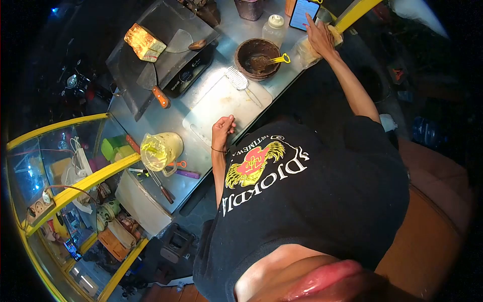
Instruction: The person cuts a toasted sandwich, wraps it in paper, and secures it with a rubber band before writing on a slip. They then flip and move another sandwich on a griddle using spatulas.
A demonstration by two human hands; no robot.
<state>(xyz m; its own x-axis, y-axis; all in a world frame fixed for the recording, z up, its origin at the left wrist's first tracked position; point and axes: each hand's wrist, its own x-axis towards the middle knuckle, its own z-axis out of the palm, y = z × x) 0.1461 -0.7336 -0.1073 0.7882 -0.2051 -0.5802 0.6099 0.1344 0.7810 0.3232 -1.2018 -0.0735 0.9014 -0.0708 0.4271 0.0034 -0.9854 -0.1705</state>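
My right hand (pixel 322 40) reaches to the far right of the counter, one finger stretched onto the lit screen of a phone (pixel 303 14) that is propped up there. Below that hand lies a clear plastic bag (pixel 306 54) with pale contents. My left hand (pixel 223 132) rests at the near edge of a white cutting board (pixel 204 110), its fingers curled in and nothing visible in them. On the board sits a metal tool with a ridged head and wire handle (pixel 236 79). A brown bowl (pixel 246 50) holding a yellow-handled utensil (pixel 279 59) stands beyond it.
A toasted bread block (pixel 143 43) and two spatulas, one with a wooden handle (pixel 161 97), lie on the dark griddle (pixel 121 68). A pitcher with yellow spread (pixel 168 148) stands left, near a purple-handled tool (pixel 187 174). A yellow-framed glass case (pixel 75 186) borders the left side.
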